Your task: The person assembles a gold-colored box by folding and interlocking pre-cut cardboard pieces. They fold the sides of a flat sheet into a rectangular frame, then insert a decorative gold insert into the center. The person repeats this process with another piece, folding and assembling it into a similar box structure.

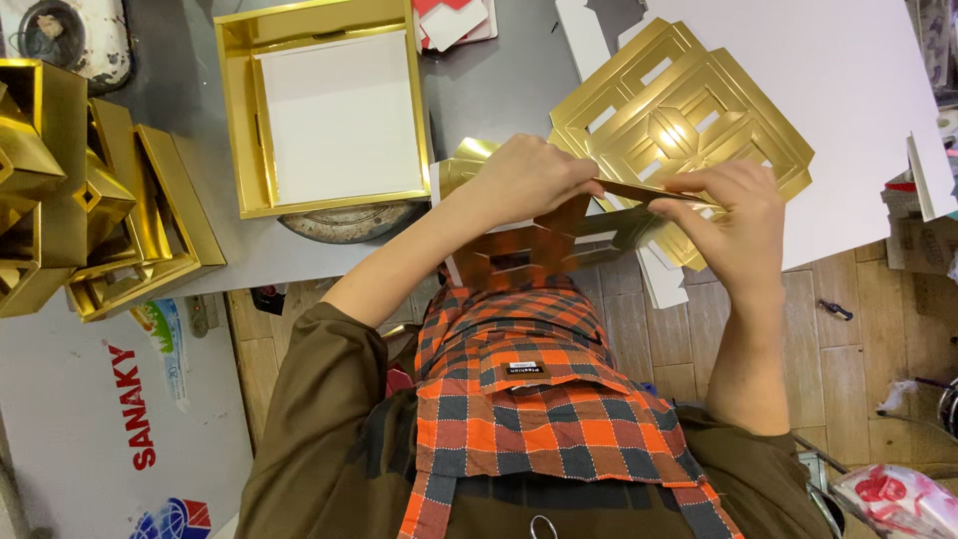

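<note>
My left hand [524,180] and my right hand [728,215] both pinch a flat gold die-cut card piece [559,235], held edge-on in front of my chest over the table's near edge. Its shiny underside mirrors my orange-and-grey plaid apron [544,394]. Just behind my hands lies a stack of flat gold cut-out card pieces [689,120] on a white sheet [848,100].
An open gold box with a white inner panel [324,110] sits on the grey table [489,90] at upper left. Several folded gold boxes [90,190] are piled at the far left. Wooden floor [848,339] shows at right, a white printed surface [80,429] at lower left.
</note>
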